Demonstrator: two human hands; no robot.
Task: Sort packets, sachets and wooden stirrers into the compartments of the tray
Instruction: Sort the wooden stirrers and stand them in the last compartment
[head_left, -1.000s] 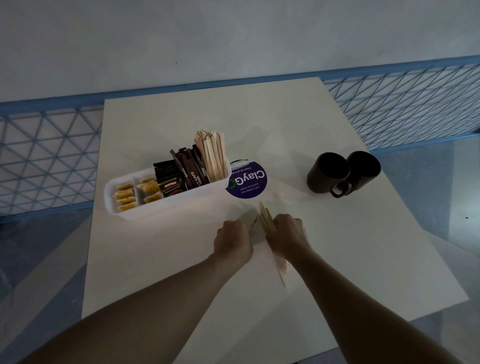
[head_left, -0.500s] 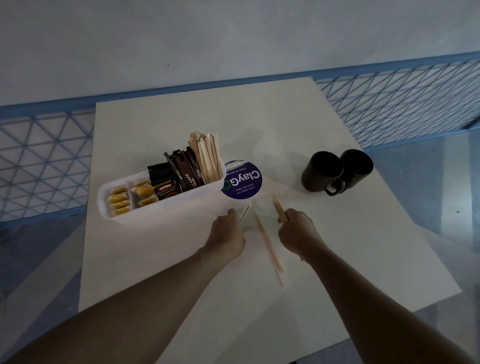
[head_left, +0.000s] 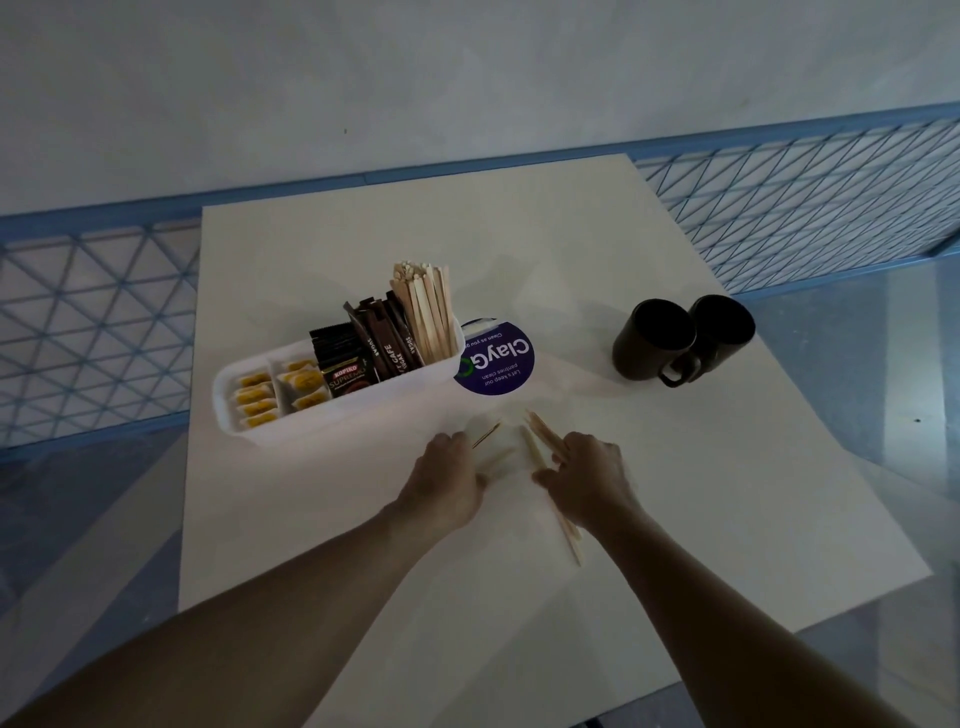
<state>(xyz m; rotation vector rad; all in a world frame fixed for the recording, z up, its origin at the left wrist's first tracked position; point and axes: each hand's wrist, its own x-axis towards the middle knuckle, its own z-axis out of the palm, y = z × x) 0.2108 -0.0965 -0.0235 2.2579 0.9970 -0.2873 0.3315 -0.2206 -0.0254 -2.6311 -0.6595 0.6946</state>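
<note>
- Most goods already sit in the white tray (head_left: 332, 410): yellow sachets (head_left: 257, 397) left, dark packets (head_left: 345, 364) middle, upright stirrers (head_left: 423, 317) at its right end.
- Left grip (head_left: 447, 478) pinches a single stirrer (head_left: 487, 434) (thin, blurred).
- Right grip (head_left: 587, 478) curls round loose stirrers (head_left: 537, 441) low over the counter (head_left: 675, 493), not yet sorted.

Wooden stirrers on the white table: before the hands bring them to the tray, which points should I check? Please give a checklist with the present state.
1. Left hand holds one thin wooden stirrer: ok.
2. Right hand grips the loose wooden stirrers firmly: cannot tell, it covers their middle.
3. All stirrers gathered in one bundle: not ok, they are split between both hands.
4. Right-end compartment of the white plastic tray has room beside the upright wooden stirrers: cannot tell.
5. Path to the tray free, two dark mugs standing off to the right: ok.
</note>
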